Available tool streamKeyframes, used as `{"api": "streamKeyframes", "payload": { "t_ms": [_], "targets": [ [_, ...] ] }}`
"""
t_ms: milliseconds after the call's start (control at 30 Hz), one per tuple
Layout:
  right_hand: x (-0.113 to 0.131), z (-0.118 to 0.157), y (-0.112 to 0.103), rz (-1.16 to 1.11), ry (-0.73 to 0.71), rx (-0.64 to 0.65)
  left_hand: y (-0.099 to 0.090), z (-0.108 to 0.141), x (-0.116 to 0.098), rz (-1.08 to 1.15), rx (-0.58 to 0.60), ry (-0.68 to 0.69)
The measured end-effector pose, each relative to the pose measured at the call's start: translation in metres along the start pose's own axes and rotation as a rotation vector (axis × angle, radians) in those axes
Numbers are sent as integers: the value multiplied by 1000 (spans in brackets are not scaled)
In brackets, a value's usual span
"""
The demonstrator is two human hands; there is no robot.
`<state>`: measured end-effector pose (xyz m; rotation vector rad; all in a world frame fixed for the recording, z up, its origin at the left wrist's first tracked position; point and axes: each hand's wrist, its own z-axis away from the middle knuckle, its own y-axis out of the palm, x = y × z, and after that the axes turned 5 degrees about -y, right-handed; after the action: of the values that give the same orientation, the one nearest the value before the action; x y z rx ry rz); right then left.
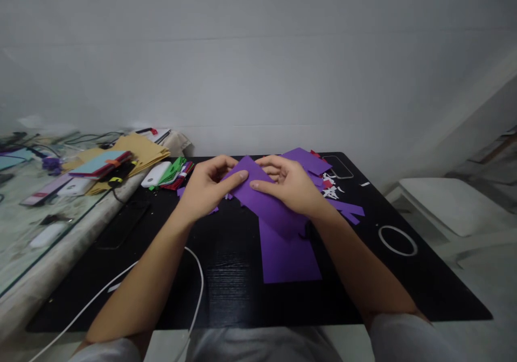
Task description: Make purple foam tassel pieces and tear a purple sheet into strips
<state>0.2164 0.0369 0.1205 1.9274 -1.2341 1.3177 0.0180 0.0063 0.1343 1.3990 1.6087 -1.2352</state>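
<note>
Between my two hands is a purple sheet of paper (269,203), tilted with one corner pointing up and away. My left hand (212,184) pinches its left edge, thumb on top and fingers behind. On the other side my right hand (285,183) grips the same sheet, its thumb pressed close to the left thumb near the upper corner. Beneath the held sheet, another purple piece of paper (288,259) appears flat on the black table (226,292); whether the two are joined I cannot tell. The fingertips behind the paper are partly hidden.
Purple sheets (306,160), purple strips (347,208) and white paper scraps (332,189) lie beyond my right hand. Green paper bundles (173,171) sit at the back left. A white cable (201,281) crosses the front. A cluttered glass-topped table (24,206) adjoins on the left.
</note>
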Motion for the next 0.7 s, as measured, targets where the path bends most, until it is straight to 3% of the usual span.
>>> {"api": "streamKeyframes", "payload": {
  "t_ms": [67,167,267,400,700],
  "targets": [
    [1,0,-2,-59,9,-86,-1,-1,0,16,-47,21],
    [5,1,-5,-106,36,-81,-1,0,-1,16,-63,24],
    [8,3,-3,-96,19,-67,2,2,-5,-18,-2,19],
    [8,2,1,-5,-88,-147,7,6,-10,-69,74,18],
    [6,1,-1,-45,-91,-211,7,10,-11,-68,-12,13]
  ]
}}
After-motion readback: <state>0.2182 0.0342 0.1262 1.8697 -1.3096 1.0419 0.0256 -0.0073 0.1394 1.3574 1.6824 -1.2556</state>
